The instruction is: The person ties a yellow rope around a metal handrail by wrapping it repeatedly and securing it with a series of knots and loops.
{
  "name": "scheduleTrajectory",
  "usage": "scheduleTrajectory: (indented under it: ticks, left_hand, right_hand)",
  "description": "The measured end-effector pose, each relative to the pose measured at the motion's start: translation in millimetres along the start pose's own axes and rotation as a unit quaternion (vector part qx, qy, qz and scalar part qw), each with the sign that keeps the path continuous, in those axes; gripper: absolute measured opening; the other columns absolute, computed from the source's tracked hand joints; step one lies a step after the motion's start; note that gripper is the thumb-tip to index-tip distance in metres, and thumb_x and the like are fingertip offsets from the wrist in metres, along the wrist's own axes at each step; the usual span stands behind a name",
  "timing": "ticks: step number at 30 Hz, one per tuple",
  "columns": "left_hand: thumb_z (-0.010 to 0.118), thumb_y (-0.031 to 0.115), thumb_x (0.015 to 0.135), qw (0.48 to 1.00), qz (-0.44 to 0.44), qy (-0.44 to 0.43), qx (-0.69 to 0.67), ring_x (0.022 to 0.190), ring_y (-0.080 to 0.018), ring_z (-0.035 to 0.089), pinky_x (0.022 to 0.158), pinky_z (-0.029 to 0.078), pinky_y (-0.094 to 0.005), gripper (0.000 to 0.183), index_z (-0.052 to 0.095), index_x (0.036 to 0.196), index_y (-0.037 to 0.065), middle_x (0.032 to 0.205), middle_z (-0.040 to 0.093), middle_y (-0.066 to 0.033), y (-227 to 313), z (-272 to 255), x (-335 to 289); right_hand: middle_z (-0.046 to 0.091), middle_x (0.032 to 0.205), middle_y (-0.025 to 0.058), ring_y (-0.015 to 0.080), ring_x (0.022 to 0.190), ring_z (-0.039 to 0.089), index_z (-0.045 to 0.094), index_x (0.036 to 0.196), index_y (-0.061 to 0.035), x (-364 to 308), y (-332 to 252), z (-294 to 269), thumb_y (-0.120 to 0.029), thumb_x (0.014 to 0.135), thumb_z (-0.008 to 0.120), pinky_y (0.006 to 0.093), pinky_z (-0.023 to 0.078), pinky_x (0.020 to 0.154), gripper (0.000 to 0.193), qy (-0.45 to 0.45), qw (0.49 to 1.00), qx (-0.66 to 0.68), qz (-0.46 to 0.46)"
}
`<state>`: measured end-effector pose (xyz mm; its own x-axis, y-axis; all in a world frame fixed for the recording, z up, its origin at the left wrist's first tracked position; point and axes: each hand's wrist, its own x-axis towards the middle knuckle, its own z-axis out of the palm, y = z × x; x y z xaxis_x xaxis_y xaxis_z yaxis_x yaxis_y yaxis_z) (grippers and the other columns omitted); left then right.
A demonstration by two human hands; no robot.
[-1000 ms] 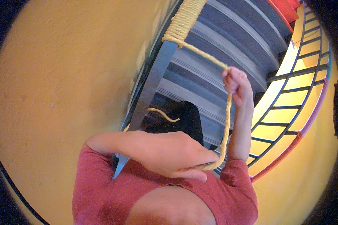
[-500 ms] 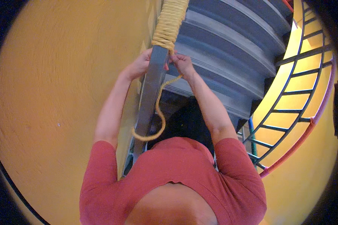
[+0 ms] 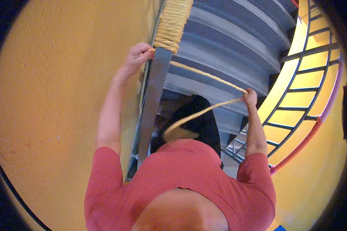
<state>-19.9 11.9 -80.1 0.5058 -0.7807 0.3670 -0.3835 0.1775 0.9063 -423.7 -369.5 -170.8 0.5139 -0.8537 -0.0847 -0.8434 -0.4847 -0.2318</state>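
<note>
Running down from the upper centre of the frame, a grey metal rail [image 3: 154, 86] is tightly wrapped at its top end by coils [image 3: 173, 25] of yellow rope. That stretch appears to be finished, with turns packed close together; below the last coil, the rail is left bare as far as the shirt, so the wrapping is judged to be only partway along. The loose rope [image 3: 210, 76] is drawn out taut from the rail's right side toward the right of centre, and has not been laid down as a turn.

By the left hand [image 3: 138, 57], just left of the rail near the lowest coils, a short piece of rope is pinched in closed fingers. By the right hand [image 3: 250, 98], well apart from the rail, the loose rope is gripped in curled fingers; from there its slack length is led back toward the lower centre, where its end is too blurred to be made out.

Beneath, grey ridged stairs [image 3: 223, 73] are seen curving across the upper middle. The left of the frame is filled by a rough ochre wall [image 3: 58, 100]. At the right, a black-barred railing [image 3: 291, 91] is edged with red and purple wrapping [image 3: 297, 148]. A red shirt [image 3: 181, 165] and dark clothing [image 3: 202, 119] are seen at lower centre.
</note>
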Motion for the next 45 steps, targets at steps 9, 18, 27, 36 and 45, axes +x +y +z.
scheduleTrajectory:
  ticks: [9,18,27,36,45]
  left_hand:
    - [0.053,0.023,0.091,0.911,-0.108,0.195,-0.347,0.049,-0.0035,0.037,0.041,0.027,-0.0184,0.024,0.06,0.091,0.0,0.064,0.052,0.0019,79,-52,-38]
    - [0.054,0.031,0.088,0.978,0.003,0.192,0.087,0.041,-0.0031,0.035,0.034,0.025,-0.0189,0.035,0.062,0.09,-0.003,0.056,0.049,0.0029,258,-2,-89]
    - [0.064,0.041,0.081,0.946,0.185,-0.266,0.015,0.065,-0.024,0.066,0.057,0.052,-0.0319,0.041,0.068,0.089,0.001,0.076,0.067,-0.0138,283,43,-114]
    - [0.056,0.022,0.088,0.964,-0.189,0.179,0.057,0.053,-0.0066,0.05,0.047,0.039,-0.0207,0.016,0.061,0.083,0.007,0.063,0.055,0.0001,151,-19,-41]
    - [0.066,0.025,0.08,0.902,-0.106,-0.129,-0.398,0.081,-0.0143,0.057,0.067,0.048,-0.0293,0.054,0.047,0.129,0.01,0.116,0.057,-0.0076,43,48,-2]
  right_hand:
    - [0.067,0.075,0.0067,0.0109,0.069,0.062,0.065,0.087,0.0004,-57,-200,-43,-0.02,0.082,0.064,0.0262,0.049,0.061,0.021,-0.183,0.888,0.355,-0.227]
    - [0.061,0.104,0.0187,0.0271,0.102,0.059,0.049,0.114,0.0084,-145,-387,-138,-0.037,0.095,0.037,0.0384,0.045,0.09,0.05,-0.553,0.437,0.694,-0.147]
    - [0.032,0.059,-0.0039,0.0051,0.047,0.029,0.043,0.099,0.0016,-118,-269,-233,-0.017,0.098,0.032,0.0198,0.025,0.039,0.022,-0.558,0.238,0.791,-0.076]
    - [0.024,0.053,-0.0037,0.0059,0.041,0.019,0.045,0.086,-0.0013,-127,-36,-255,-0.016,0.098,0.034,0.022,0.016,0.036,0.022,-0.22,0.299,0.919,-0.134]
    - [0.027,0.053,-0.0039,0.007,0.043,0.025,0.046,0.085,-0.0031,-25,-19,-108,-0.005,0.088,0.043,0.022,0.021,0.036,0.004,-0.135,0.362,0.909,0.154]
